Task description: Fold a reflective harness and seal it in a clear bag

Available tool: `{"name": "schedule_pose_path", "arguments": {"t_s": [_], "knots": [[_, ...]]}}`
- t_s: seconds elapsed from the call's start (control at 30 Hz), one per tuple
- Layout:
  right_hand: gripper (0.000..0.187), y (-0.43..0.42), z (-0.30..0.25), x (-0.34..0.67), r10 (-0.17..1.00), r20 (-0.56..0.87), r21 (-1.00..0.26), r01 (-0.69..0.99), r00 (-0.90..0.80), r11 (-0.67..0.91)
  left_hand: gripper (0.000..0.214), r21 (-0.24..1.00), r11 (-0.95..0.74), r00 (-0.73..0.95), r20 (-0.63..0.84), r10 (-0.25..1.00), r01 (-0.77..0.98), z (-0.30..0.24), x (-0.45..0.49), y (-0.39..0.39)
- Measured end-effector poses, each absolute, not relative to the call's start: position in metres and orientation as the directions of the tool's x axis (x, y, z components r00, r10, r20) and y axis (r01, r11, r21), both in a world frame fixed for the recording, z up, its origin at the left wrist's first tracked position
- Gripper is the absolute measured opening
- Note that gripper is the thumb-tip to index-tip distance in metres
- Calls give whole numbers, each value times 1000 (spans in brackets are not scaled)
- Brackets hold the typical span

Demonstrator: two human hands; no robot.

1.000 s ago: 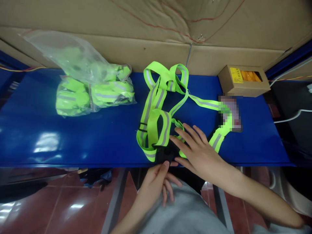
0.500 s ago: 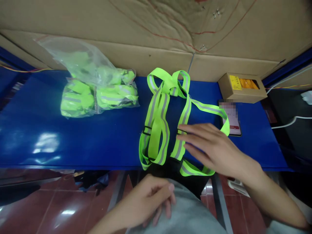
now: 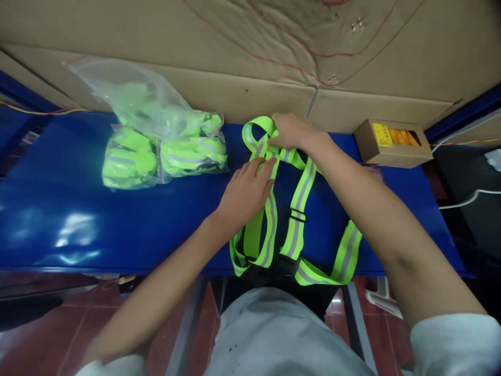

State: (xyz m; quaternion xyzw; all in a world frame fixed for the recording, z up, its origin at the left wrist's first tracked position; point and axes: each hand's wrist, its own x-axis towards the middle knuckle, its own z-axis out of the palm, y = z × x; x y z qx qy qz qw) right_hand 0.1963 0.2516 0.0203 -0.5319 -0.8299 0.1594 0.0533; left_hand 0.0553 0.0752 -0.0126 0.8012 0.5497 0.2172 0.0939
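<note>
Straight ahead of you lies the fluorescent green reflective harness (image 3: 300, 198), its long axis running away from your body, from the near edge of the surface (image 3: 78, 183) back toward the cardboard panel (image 3: 195, 42). What counts here, as far as one can judge, is how your hands sit along that length: your right hand (image 3: 291, 131) is at the far end, among the loops, its arm stretched over the right side of the harness, while your left hand (image 3: 248, 190) is nearer you, over the left-hand strap. Your right fingers are bent at the loops, but you cannot tell from this view whether they pinch the webbing; your left fingers are loosely curved, slightly apart, and whether they grip is hidden too. Closest to your body, a strap with a grey stripe bends near the edge, and a black slider (image 3: 298, 214) sits partway up the right-hand strap. The surface is glossy blue; to the left, clear bags (image 3: 129, 162) of similar green strapping rest near the panel, and at the far right stands a cardboard box (image 3: 393, 143) with orange showing through its window. Below is reddish tiled floor (image 3: 50, 344).
</note>
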Motion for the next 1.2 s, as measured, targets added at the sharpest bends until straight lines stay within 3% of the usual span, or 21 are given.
{"name": "schedule_pose_path", "arguments": {"t_s": [0.13, 0.23, 0.33, 0.4, 0.5, 0.57, 0.63, 0.7, 0.77, 0.87, 1.03, 1.2], "knots": [[17, 263, 10, 204, 912, -58, -376, 855, -407, 358, 64, 241, -272, 239, 155, 958, 932, -26, 55, 74], [14, 265, 18, 205, 948, 36, -451, 841, -317, 298, 72, 210, -205, 175, 153, 973, 956, -32, 54, 71], [19, 267, 30, 192, 952, 216, -431, 853, -218, 293, 78, 204, -151, 117, 170, 978, 967, -33, 54, 74], [27, 269, 33, 177, 930, 276, -398, 852, -242, 340, 76, 210, -125, 81, 207, 975, 970, -32, 54, 77], [34, 272, 33, 158, 889, 212, -361, 812, -406, 458, 62, 177, -117, 70, 253, 965, 977, -27, 55, 76], [49, 270, 34, 157, 805, 149, -351, 730, -575, 587, 57, 122, -121, 89, 239, 967, 985, -20, 56, 72], [55, 262, 39, 168, 692, 194, -366, 603, -695, 709, 53, 72, -127, 111, 197, 974, 989, -9, 58, 68], [39, 253, 46, 187, 657, 341, -379, 541, -672, 751, 46, 59, -159, 146, 180, 973, 985, 2, 60, 70], [27, 246, 48, 206, 723, 424, -390, 610, -545, 689, 43, 84, -218, 196, 214, 957, 972, 9, 62, 79], [27, 244, 37, 225, 842, 340, -400, 745, -420, 533, 48, 114, -278, 242, 255, 936, 954, 8, 63, 96], [39, 233, 1, 233, 807, 47, -226, 781, -588, 582, 55, 72, -313, 294, 195, 936, 947, -23, 62, 104], [55, 221, -7, 215, 933, 21, -150, 922, -359, 358, 54, 128, -309, 274, 236, 932, 942, -48, 59, 94]]}}
